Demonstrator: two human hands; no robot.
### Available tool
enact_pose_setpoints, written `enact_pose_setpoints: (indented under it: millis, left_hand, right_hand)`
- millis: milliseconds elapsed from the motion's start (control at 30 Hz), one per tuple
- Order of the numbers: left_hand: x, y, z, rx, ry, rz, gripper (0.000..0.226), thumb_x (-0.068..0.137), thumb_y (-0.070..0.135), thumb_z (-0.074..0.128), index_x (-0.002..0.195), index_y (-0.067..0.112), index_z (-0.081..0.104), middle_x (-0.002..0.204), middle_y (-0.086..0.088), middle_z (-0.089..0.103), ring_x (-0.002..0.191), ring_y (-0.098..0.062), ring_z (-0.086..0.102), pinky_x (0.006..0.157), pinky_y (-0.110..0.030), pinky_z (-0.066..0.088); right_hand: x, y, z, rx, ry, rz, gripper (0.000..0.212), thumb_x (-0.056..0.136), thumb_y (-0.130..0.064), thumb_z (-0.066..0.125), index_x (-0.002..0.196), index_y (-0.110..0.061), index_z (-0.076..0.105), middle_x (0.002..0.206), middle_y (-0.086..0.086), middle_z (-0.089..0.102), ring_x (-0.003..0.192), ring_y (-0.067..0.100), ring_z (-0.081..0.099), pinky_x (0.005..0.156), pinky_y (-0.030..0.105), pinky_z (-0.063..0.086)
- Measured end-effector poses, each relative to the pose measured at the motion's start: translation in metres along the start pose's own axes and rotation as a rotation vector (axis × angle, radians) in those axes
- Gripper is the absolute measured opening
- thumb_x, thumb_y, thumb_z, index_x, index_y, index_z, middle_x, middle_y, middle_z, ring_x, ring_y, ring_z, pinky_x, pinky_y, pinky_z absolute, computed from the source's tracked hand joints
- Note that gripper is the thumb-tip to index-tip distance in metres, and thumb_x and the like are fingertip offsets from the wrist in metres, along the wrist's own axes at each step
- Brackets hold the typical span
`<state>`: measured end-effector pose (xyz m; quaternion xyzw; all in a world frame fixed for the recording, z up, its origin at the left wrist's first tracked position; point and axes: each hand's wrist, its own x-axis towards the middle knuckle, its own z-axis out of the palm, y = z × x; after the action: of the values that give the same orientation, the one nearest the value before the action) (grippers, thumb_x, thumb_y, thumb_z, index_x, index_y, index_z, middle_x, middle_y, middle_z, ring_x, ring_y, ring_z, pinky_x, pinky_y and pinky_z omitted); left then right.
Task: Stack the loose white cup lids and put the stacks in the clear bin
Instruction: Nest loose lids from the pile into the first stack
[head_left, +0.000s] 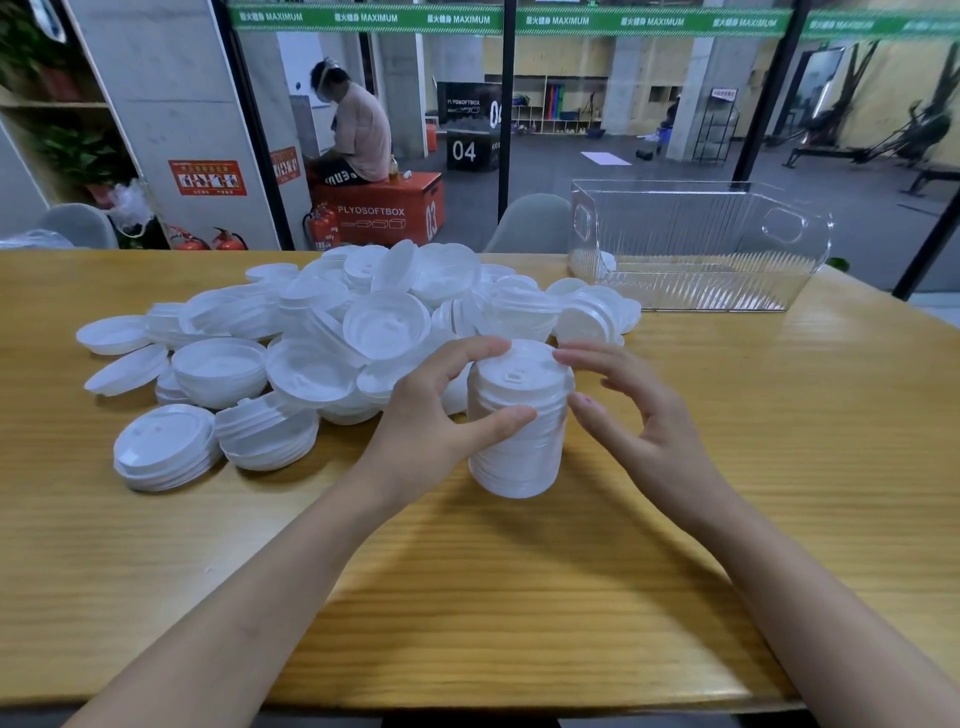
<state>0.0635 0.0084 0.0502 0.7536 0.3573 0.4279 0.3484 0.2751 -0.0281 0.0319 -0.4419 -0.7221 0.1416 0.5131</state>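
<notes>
A person's left grip (436, 410) is grasping one tall lid stack (519, 447) on the desk (519, 597), the right grip (639, 415) hovering released beside its top. Pressing it evenly from both sides seems wise before lifting. One clear bin (696, 244) is standing rear right; dozens of loose lids (332, 332) are lying heaped left.

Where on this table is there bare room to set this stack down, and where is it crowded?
Free: the table along the near edge, this side of the stack, and the wide patch right of the right hand, in front of the clear bin. Crowded: left of and behind the left hand, where the lid pile nears the bin.
</notes>
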Motion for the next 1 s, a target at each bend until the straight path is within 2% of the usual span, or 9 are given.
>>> enact_pose_setpoints:
  millis: [167,333,500,600,667,767,867,933,1000]
  left_hand:
    - [0.0,-0.004,0.0,0.022,-0.004,0.008,0.06,0.069,0.053,0.082,0.122,0.043,0.057,0.126,0.028,0.057,0.125,0.007,0.046,0.109,-0.023,0.037]
    - [-0.002,-0.005,0.002,0.004,-0.004,0.039,0.06,0.068,0.057,0.072,0.125,0.046,0.053,0.131,0.026,0.055,0.129,0.003,0.045,0.112,-0.031,0.036]
    - [-0.006,-0.004,-0.02,0.084,0.129,0.174,0.049,0.079,0.048,0.072,0.125,0.036,0.057,0.126,0.024,0.057,0.127,0.0,0.048,0.106,-0.015,0.035]
    - [-0.007,-0.021,-0.038,0.289,0.22,0.236,0.038,0.083,0.031,0.077,0.118,0.024,0.062,0.119,0.019,0.059,0.118,0.002,0.053,0.099,-0.008,0.034]
    - [-0.006,-0.036,-0.046,0.452,0.195,0.24,0.041,0.083,0.021,0.078,0.12,0.018,0.062,0.119,0.012,0.059,0.117,-0.005,0.052,0.1,-0.007,0.032]
    - [-0.003,-0.055,-0.048,0.659,0.048,0.207,0.056,0.082,0.017,0.079,0.132,0.016,0.055,0.128,0.001,0.057,0.122,-0.017,0.05,0.107,-0.026,0.036]
    - [0.001,-0.062,-0.045,0.815,-0.002,0.194,0.065,0.082,0.004,0.074,0.141,0.016,0.048,0.13,-0.005,0.058,0.122,-0.025,0.052,0.105,-0.042,0.042]
    - [0.002,-0.06,-0.044,0.808,0.047,0.221,0.065,0.082,-0.007,0.065,0.141,0.014,0.048,0.125,-0.006,0.059,0.114,-0.025,0.054,0.098,-0.039,0.045]
    - [-0.002,-0.049,-0.044,0.632,0.163,0.21,0.06,0.086,-0.007,0.061,0.139,0.015,0.048,0.125,0.002,0.057,0.108,-0.012,0.052,0.094,-0.02,0.042]
  right_hand:
    - [-0.001,0.0,0.001,-0.026,-0.005,-0.013,0.032,0.093,-0.038,0.057,0.121,-0.026,0.065,0.132,-0.011,0.059,0.13,0.016,0.05,0.105,0.026,0.038]
    - [-0.001,-0.001,0.001,-0.03,-0.015,-0.018,0.037,0.093,-0.038,0.057,0.127,-0.026,0.061,0.133,-0.01,0.058,0.131,0.015,0.049,0.105,0.022,0.036]
    - [-0.002,-0.001,0.001,-0.015,0.007,-0.002,0.045,0.091,-0.041,0.056,0.133,-0.026,0.053,0.132,-0.019,0.057,0.124,0.014,0.052,0.099,0.018,0.038]
    - [-0.003,-0.001,0.003,-0.006,0.008,0.009,0.044,0.09,-0.044,0.056,0.132,-0.031,0.051,0.131,-0.02,0.057,0.122,0.012,0.053,0.098,0.017,0.039]
    - [-0.004,0.0,0.005,-0.015,0.0,0.007,0.044,0.09,-0.044,0.056,0.132,-0.033,0.05,0.13,-0.019,0.057,0.121,0.012,0.054,0.097,0.018,0.04]
    - [-0.004,0.0,0.007,-0.024,-0.002,0.005,0.044,0.09,-0.045,0.056,0.132,-0.034,0.05,0.13,-0.017,0.058,0.121,0.013,0.054,0.097,0.018,0.041]
    - [-0.005,0.0,0.007,-0.021,0.001,0.01,0.043,0.09,-0.045,0.056,0.131,-0.036,0.049,0.13,-0.017,0.057,0.12,0.01,0.054,0.095,0.016,0.041]
    - [-0.005,0.0,0.006,-0.015,0.001,0.016,0.041,0.089,-0.045,0.057,0.129,-0.04,0.048,0.13,-0.022,0.056,0.119,0.008,0.055,0.095,0.015,0.041]
    - [-0.005,0.0,0.007,-0.012,0.002,0.016,0.04,0.089,-0.046,0.057,0.128,-0.042,0.048,0.13,-0.024,0.056,0.118,0.008,0.055,0.095,0.016,0.041]
